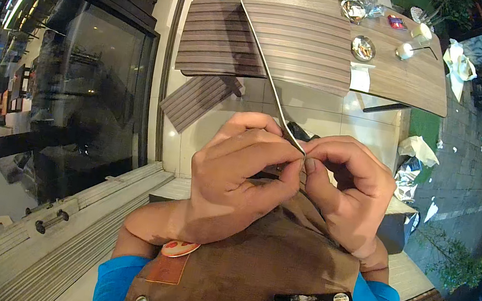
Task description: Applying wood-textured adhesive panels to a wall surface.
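Note:
Both hands meet in front of the brown apron (246,261). My left hand (243,165) pinches between thumb and index finger at the end of a thin, light-coloured cord or strip (266,71). Opposite it, my right hand (345,182) pinches at the same spot, its fingertips nearly touching those of the left. From there the strip runs up and left, over the table, to the top edge of the view. What lies exactly between the fingertips is too small to tell. Something black shows behind the fingers.
A wooden table (395,88) carries a metal ashtray (363,48), crumpled foil (360,8), glasses (405,50) and a napkin (361,77). A slatted brown surface (306,46) covers its left part. Crumpled wrappers (408,178) lie at right. A glass door (103,89) stands at left.

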A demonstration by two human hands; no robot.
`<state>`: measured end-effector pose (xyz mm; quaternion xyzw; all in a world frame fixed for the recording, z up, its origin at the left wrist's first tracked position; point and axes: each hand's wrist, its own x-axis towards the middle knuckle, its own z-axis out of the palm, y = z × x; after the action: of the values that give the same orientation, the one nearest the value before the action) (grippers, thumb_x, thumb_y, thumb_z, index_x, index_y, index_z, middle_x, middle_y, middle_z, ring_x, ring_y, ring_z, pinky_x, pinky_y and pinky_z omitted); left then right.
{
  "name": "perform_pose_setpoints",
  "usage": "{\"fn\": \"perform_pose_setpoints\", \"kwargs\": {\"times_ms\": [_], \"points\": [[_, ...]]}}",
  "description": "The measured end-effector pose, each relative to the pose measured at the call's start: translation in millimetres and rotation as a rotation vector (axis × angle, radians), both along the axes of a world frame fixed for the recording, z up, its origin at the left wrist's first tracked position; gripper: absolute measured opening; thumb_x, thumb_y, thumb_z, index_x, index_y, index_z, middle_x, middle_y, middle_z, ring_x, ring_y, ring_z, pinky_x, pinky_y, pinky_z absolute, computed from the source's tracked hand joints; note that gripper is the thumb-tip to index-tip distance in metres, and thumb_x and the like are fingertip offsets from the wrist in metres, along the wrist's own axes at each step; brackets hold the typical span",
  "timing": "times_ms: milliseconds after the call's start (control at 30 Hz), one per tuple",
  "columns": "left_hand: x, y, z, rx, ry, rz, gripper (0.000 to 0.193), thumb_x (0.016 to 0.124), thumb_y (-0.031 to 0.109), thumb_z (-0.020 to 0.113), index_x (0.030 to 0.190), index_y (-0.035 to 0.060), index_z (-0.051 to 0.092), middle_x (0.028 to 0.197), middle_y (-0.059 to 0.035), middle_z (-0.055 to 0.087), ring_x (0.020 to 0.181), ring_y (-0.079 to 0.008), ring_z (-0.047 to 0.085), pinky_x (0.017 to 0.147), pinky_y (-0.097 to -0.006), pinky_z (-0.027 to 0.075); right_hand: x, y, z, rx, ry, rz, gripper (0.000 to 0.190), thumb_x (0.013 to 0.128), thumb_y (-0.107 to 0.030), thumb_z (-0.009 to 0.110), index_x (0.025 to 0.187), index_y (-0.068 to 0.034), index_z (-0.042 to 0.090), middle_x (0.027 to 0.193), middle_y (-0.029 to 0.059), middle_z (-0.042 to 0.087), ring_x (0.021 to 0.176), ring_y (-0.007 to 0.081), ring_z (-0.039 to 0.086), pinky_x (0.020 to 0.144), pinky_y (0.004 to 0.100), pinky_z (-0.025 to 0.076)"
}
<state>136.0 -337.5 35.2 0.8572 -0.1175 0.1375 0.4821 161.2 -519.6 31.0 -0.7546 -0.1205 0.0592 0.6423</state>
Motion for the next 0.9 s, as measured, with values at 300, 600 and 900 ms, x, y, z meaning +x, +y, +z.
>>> {"fn": "perform_pose_setpoints", "kwargs": {"times_ms": [300,600,900], "points": [[-0.8,0.0,-2.5,-0.019,-0.005,-0.001,0.02,0.075,0.0,0.082,0.092,0.0062,0.075,0.091,-0.0043,0.073,0.093,-0.0272,0.066,0.075,-0.0349,0.055,-1.6,3.5,-9.8,0.018,-0.072,-0.013,0.016,0.08,0.004,0.073,0.096,0.0,0.071,0.094,0.0114,0.074,0.086,0.0205,0.073,0.077,0.0301,0.057],[-2.2,1.0,-0.7,-0.029,0.018,0.001,0.019,0.075,0.0,0.081,0.092,0.0057,0.075,0.091,-0.0045,0.072,0.093,-0.0268,0.065,0.075,-0.0348,0.055,-1.0,3.6,-8.7,0.03,-0.068,0.018,0.016,0.082,0.004,0.072,0.098,0.0,0.069,0.095,0.0119,0.073,0.086,0.0195,0.072,0.076,0.0294,0.057],[-1.1,3.9,-1.0,-0.014,0.006,-0.004,0.02,0.075,-0.001,0.081,0.092,0.0053,0.075,0.088,-0.0055,0.072,0.092,-0.0255,0.066,0.073,-0.0334,0.056,-0.3,2.0,-8.1,0.062,-0.047,0.047,0.015,0.085,0.003,0.072,0.1,0.002,0.07,0.098,0.012,0.073,0.087,0.0185,0.071,0.077,0.0282,0.056]]}}
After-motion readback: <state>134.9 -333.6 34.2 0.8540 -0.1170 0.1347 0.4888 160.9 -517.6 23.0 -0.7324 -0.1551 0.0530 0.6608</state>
